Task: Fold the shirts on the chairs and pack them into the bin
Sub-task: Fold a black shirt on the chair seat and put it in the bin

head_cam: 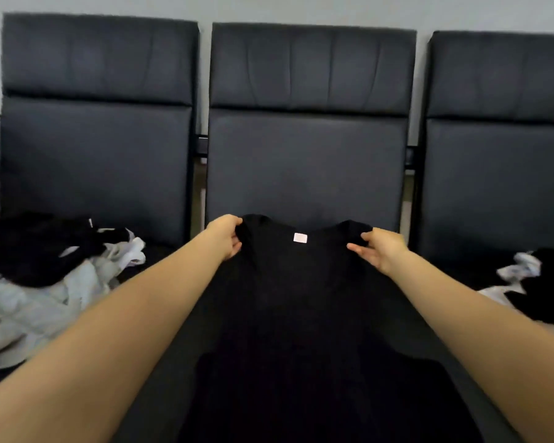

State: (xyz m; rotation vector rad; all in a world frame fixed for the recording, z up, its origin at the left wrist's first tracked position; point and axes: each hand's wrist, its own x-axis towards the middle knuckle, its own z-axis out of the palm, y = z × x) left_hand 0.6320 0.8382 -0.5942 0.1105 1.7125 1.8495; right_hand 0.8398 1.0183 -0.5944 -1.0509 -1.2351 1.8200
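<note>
A black shirt [301, 298] with a small white neck label lies spread lengthwise over the seat of the middle dark chair [307, 161], collar toward the backrest. My left hand [226, 236] pinches the shirt's left shoulder. My right hand [378, 247] pinches its right shoulder, fingers curled into the cloth. Both arms are stretched forward. The bin is not in view.
A heap of black and white shirts [45, 276] lies on the left chair's seat [96, 161]. Another pile of black and white clothes [538, 282] sits on the right chair [499, 174]. A pale wall stands behind the three chairs.
</note>
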